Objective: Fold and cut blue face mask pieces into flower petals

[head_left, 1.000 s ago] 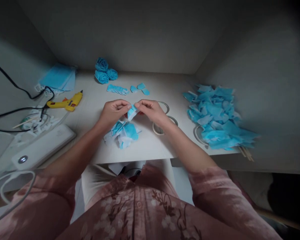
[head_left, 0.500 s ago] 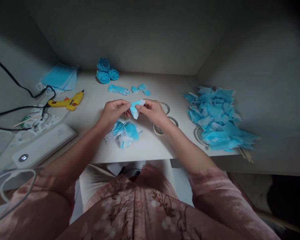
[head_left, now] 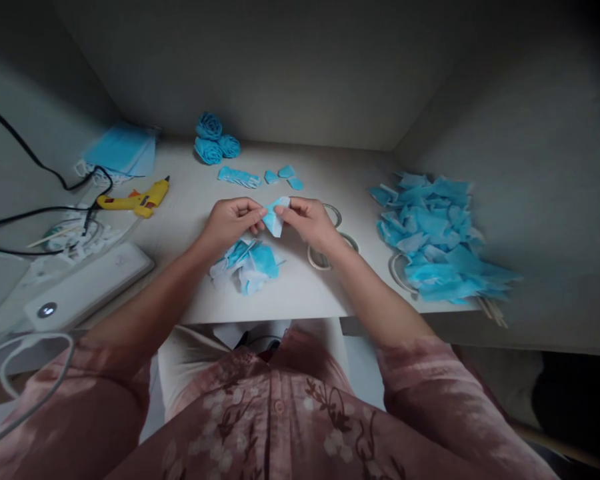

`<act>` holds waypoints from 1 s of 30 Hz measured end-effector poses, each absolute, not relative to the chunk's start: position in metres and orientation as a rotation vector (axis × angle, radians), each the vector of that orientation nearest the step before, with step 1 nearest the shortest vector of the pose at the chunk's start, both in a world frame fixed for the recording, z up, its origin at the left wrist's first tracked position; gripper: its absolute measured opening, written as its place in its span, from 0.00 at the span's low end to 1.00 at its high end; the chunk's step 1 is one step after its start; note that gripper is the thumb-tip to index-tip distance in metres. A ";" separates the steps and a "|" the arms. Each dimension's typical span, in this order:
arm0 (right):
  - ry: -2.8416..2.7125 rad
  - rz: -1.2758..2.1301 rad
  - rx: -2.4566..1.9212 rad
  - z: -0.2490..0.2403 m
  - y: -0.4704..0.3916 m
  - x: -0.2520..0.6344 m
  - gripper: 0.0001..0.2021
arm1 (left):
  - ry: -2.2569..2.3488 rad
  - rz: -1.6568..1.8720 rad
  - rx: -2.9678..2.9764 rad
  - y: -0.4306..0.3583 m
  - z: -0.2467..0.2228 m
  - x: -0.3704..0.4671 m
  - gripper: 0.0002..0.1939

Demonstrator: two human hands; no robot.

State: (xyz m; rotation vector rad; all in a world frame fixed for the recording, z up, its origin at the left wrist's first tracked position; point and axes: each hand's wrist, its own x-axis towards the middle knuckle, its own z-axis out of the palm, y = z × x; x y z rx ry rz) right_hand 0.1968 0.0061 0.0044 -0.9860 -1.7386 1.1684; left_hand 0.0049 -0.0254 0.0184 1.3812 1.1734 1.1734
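Note:
A small folded piece of blue-and-white fabric (head_left: 275, 223) is pinched between both hands above the table. My left hand (head_left: 235, 223) grips its left corner between thumb and fingers. On the other side, my right hand (head_left: 307, 220) holds its upper right part, the thumb lying across the front. Just below my left hand lies a small heap of blue and white fabric scraps (head_left: 260, 263). Beyond the hands are three small folded blue pieces (head_left: 286, 172) and a row of overlapping folded pieces (head_left: 239, 177).
Three blue fabric roses (head_left: 210, 150) sit at the back. To the left are a yellow glue gun (head_left: 153, 198), a stack of blue sheets (head_left: 117, 148) and a white power bank (head_left: 93, 283). Tape rolls (head_left: 320, 259) lie by my right wrist, and a large scrap pile (head_left: 430, 227) is at right.
The folded fabric has turned slightly in my fingers, and its lower tip now points a little more to the right. Both hands keep their pinch.

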 end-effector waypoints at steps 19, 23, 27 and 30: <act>-1.817 1.091 -1.026 0.005 0.003 0.196 0.20 | 1.180 1.184 1.447 -0.022 0.015 0.001 0.14; -1.855 1.050 -1.008 -0.003 0.007 0.195 0.22 | 1.175 1.107 1.523 -0.018 0.010 -0.003 0.19; -1.863 1.042 -1.001 -0.004 0.007 0.194 0.23 | 1.188 1.080 1.518 -0.018 0.010 -0.003 0.21; -1.810 1.080 -0.988 0.002 0.004 0.195 0.23 | 1.169 1.092 1.454 -0.019 0.011 -0.003 0.22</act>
